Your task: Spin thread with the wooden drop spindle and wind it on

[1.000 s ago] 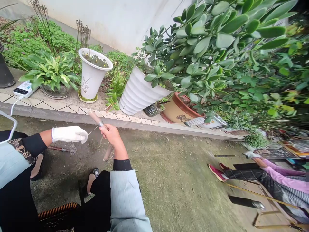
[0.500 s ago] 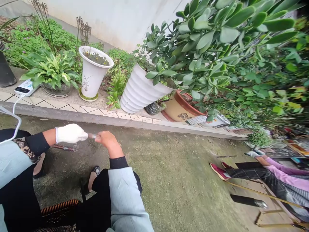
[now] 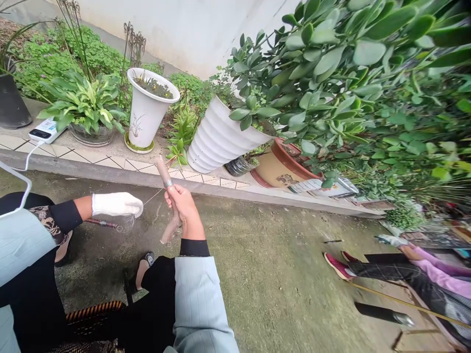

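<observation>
My right hand (image 3: pixel 182 202), bare, is closed around a pale forked stick (image 3: pixel 162 168). One end of the stick points up past my thumb, and another part shows below my fingers. A thin wire (image 3: pixel 152 196) is wound in several turns around the stick just above my thumb. It runs taut to my left hand (image 3: pixel 117 204), which wears a white glove and is closed on it. Below the glove hang loose loops of wire, beside a dark reddish rod (image 3: pixel 101 223) that is partly hidden by my wrist.
Potted plants, among them a white pot (image 3: pixel 149 110) and a ribbed white pot (image 3: pixel 221 137), stand along a tiled ledge (image 3: pixel 106 161) ahead. A white device (image 3: pixel 47 130) with a cable lies at the left. At the right, a person in red shoes (image 3: pixel 336 266) sits beside a dark cylinder (image 3: pixel 382 314).
The stick turned down level between my hands, its end near the glove, then came upright again. The wire now stretches between my hands, apart once more. The view has shifted slightly.
</observation>
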### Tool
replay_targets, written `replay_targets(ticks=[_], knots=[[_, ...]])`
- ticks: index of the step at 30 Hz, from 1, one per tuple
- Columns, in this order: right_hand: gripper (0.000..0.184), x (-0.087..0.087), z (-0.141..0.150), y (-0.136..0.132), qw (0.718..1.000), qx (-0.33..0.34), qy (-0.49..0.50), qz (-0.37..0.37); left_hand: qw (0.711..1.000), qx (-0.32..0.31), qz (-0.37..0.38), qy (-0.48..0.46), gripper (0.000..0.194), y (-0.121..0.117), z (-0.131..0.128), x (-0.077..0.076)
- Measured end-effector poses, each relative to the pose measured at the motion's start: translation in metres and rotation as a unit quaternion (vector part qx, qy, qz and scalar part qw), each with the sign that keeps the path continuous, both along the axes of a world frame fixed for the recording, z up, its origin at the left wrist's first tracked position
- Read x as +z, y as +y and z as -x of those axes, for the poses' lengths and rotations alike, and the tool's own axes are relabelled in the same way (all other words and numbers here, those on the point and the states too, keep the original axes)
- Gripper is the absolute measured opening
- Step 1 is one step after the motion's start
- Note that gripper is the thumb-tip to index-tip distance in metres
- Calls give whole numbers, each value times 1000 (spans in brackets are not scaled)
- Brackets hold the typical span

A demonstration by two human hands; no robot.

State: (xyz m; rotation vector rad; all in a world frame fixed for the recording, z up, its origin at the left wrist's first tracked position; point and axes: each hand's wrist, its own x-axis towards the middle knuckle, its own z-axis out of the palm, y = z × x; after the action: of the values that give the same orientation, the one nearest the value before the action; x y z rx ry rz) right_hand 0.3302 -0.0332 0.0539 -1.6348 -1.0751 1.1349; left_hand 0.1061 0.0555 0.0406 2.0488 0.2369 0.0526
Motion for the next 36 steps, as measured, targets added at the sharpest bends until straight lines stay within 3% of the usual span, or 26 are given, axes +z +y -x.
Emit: replay_targets(ticks=[3, 6, 8, 10, 13, 16, 20, 22, 25, 27, 30, 31, 33, 36], knots=[[26, -10, 3, 4, 971, 2, -231, 65, 998, -54, 14, 34, 32, -3, -1, 8], [22, -13, 9, 3, 900, 124, -396, 130, 996, -57, -52, 40, 29, 3, 1, 12], [20, -12, 14, 1, 861, 264, -385, 203, 993, -44, -103, 39, 27, 9, 3, 10], [20, -12, 20, 0, 826, 394, -304, 266, 989, -38, -139, 35, 27, 15, 3, 6], [25, -9, 27, -2, 817, 488, -151, 268, 986, -18, -164, 34, 27, 22, 3, -2], [28, -2, 29, -4, 847, 487, -82, 197, 985, 8, -171, 37, 28, 26, 1, -8], [29, 6, 25, -9, 893, 427, -80, 120, 983, 29, -172, 60, 27, 28, 1, -14], [30, 4, 22, -9, 921, 367, -111, 74, 985, 28, -150, 74, 25, 26, 2, -17], [34, -2, 14, -5, 962, 222, -160, 15, 995, -7, -66, 74, 23, 16, 3, -17], [36, -7, 8, -1, 967, 126, -221, 9, 997, -35, 17, 69, 25, 9, 3, -13], [33, -11, 5, 3, 924, 62, -370, 76, 994, -69, 72, 56, 25, 3, 4, -3], [31, -12, 6, 3, 903, 80, -408, 110, 994, -80, 57, 53, 25, 3, 4, 0], [26, -14, 11, 2, 870, 180, -426, 171, 995, -90, 3, 54, 26, 7, 4, 3], [20, -17, 24, -1, 843, 371, -310, 235, 994, -62, -77, 50, 28, 15, 5, 4]])
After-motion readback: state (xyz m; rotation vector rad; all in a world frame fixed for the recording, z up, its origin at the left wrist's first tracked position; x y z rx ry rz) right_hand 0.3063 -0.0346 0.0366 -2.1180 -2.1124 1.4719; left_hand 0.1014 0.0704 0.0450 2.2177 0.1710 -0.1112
